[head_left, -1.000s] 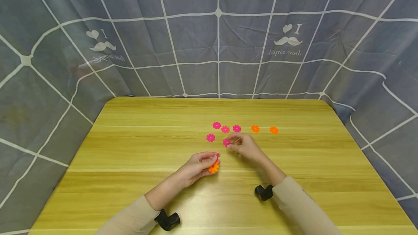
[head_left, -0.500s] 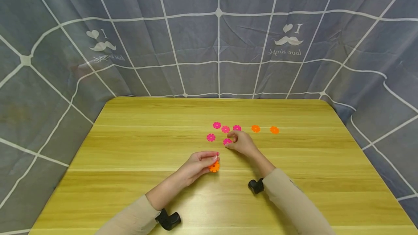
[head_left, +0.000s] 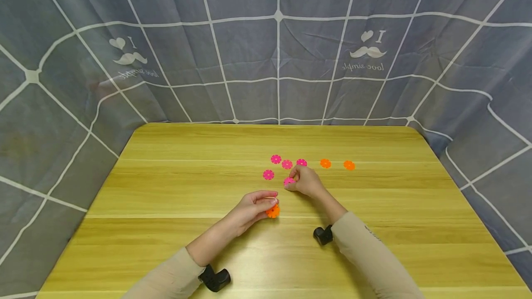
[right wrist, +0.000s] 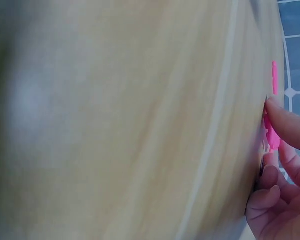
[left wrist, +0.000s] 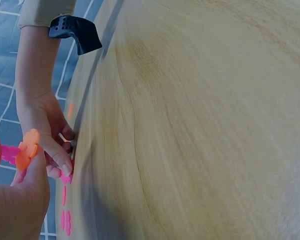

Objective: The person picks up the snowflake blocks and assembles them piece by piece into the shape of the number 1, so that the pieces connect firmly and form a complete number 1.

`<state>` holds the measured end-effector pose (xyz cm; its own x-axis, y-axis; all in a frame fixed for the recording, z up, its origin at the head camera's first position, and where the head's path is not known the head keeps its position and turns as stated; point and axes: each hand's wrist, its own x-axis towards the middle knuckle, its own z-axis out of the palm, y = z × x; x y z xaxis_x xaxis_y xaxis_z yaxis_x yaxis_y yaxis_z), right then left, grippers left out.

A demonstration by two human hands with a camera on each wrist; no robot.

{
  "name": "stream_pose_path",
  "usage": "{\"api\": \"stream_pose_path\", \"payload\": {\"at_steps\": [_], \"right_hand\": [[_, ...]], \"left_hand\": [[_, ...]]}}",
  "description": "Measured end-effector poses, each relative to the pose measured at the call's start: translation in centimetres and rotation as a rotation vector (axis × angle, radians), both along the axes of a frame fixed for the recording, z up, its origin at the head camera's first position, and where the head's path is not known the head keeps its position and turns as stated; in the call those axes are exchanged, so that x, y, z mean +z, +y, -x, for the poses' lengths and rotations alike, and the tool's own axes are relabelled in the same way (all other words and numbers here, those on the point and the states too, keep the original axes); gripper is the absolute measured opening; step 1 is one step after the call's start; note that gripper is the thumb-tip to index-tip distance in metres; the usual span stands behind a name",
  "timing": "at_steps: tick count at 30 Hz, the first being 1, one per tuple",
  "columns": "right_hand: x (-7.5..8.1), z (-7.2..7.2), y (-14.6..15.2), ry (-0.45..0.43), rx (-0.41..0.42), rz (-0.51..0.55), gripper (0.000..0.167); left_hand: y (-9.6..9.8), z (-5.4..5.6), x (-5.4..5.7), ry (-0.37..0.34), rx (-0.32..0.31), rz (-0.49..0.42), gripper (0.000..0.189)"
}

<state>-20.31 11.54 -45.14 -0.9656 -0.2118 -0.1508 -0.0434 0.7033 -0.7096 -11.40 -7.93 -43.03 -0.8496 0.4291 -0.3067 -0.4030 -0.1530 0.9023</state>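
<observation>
In the head view my left hand (head_left: 249,212) holds an orange notched snowflake disc (head_left: 272,212) just above the table. The left wrist view shows orange pieces (left wrist: 27,150) joined to a pink notched disc (left wrist: 9,153) between thumb and fingers. My right hand (head_left: 308,182), ahead and to the right, pinches another pink notched disc (head_left: 288,181) at the tabletop, partly covered by the fingers. From the right wrist, that pink disc (right wrist: 272,134) shows between thumb and fingers.
Around the right hand several loose pink discs (head_left: 268,175) lie flat on the wooden table (head_left: 187,174). Two orange discs (head_left: 325,164) lie farther right. A grey-blue curtain (head_left: 249,50) with white lines hangs behind and beside the table.
My right hand has shifted slightly left and its fingers have closed round the pink disc on the table. The left hand has hardly moved, turning its discs a little.
</observation>
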Motion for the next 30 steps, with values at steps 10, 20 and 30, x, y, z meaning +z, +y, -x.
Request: {"api": "stream_pose_path", "payload": {"at_steps": [10,20,30], "right_hand": [[0.2,-0.3,0.5,-0.077,0.011,0.147,0.019],[1.6,-0.8,0.6,-0.151,0.082,0.322,0.021],[3.8,-2.0,0.1,-0.164,0.206,0.435,0.020]], "left_hand": [[0.0,-0.1,0.2,0.004,-0.004,0.019,0.045],[0.2,0.0,-0.1,0.017,0.003,0.027,0.044],[0.4,0.2,-0.2,0.032,0.015,0.017,0.044]]}}
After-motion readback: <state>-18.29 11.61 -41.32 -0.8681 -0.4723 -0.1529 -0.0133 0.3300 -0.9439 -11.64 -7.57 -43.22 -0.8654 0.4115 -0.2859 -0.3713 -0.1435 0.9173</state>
